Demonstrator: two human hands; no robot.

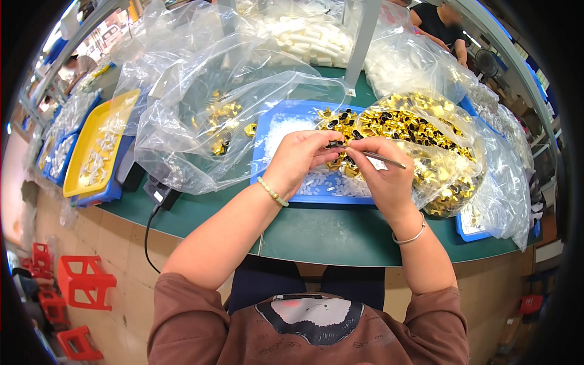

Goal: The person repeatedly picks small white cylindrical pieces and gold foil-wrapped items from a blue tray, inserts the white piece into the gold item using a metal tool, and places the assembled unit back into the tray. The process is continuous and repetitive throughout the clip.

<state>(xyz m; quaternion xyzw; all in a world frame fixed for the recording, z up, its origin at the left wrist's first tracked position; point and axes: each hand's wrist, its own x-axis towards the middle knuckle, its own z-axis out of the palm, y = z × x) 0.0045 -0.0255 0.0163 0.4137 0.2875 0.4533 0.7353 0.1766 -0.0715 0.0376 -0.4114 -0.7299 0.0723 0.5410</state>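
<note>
My left hand [295, 159] is closed in a pinch on a small black-and-gold part [334, 144], held above the blue tray. My right hand [389, 177] grips slim metal tweezers [383, 159], whose tip meets the part in my left fingers; the exact contact is too small to see. Below both hands lies the blue tray [331, 199], with tiny white pieces [286, 129] on its left side. Shiny gold-and-black parts [401, 121] spill from a clear plastic bag onto its right side.
Another clear bag [176, 140] with a few gold parts lies to the left. White cylindrical pieces [310, 39] are heaped behind. A yellow tray [73, 176] stands far left, near a black cabled device [161, 191]. A metal post [363, 45] rises at the table's back.
</note>
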